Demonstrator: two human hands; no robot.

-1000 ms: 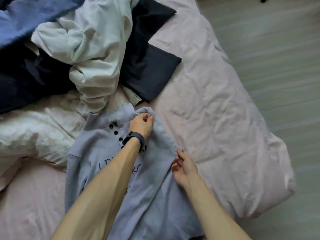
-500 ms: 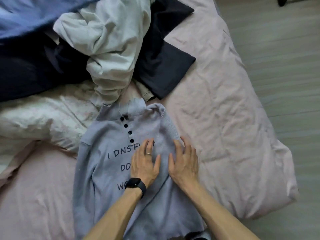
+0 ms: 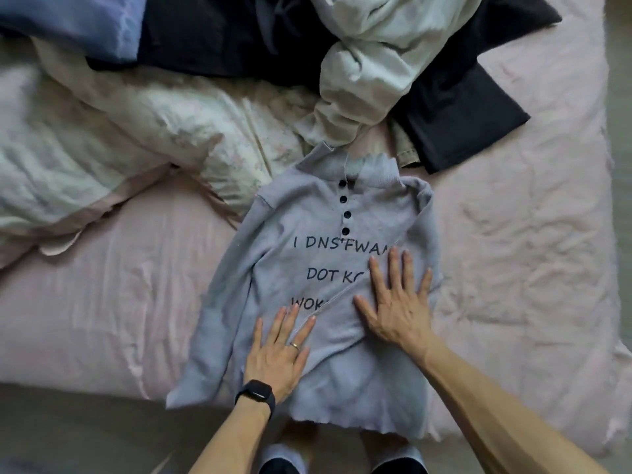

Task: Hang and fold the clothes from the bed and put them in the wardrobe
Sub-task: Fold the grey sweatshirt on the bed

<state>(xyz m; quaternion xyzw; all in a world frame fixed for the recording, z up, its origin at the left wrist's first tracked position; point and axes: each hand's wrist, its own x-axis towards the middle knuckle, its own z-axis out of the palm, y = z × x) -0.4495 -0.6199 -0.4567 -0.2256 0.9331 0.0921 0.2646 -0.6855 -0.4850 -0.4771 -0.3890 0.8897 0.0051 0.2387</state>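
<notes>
Pink-sheeted bed (image 3: pixel 136 302) fills the frame, with a strip of floor (image 3: pixel 85 429) along its near edge at 6 to 8 o'clock. Crumpled white duvet (image 3: pixel 119 142) lies at 9 to 10 o'clock. Dark clothes pile (image 3: pixel 222 39) sits at 12 o'clock, with a blue garment (image 3: pixel 68 22) overlapping it at 11. Pale bunched sweatshirt (image 3: pixel 376 63) lies at 12 to 1 o'clock, draped over a flat navy garment (image 3: pixel 461 124) at 1 to 2 o'clock. Task item in work: a grey-lilac sweater (image 3: pixel 297 217), face up at centre to 6 o'clock, collar toward 12, just touching the sweatshirt's lower end. Its hem hangs over the bed's near edge. The sleeve on the 3 o'clock side is folded in across the chest and covers the ends of the printed text lines; the other sleeve lies straight out toward 7 o'clock. Right hand (image 3: pixel 398 309) is flat on the folded sleeve, fingers (image 3: pixel 395 268) straight and spread, gripping nothing. Left hand (image 3: pixel 278 357) is flat on the lower front at 6 o'clock, also released, palm down and pressing. The hands are close but apart. Two slippers (image 3: pixel 277 460) show at the bottom edge. Black watch (image 3: pixel 256 395) is on the left wrist. Four dark buttons (image 3: pixel 343 200) run down from the collar. Ring (image 3: pixel 294 345) is on the left hand.
</notes>
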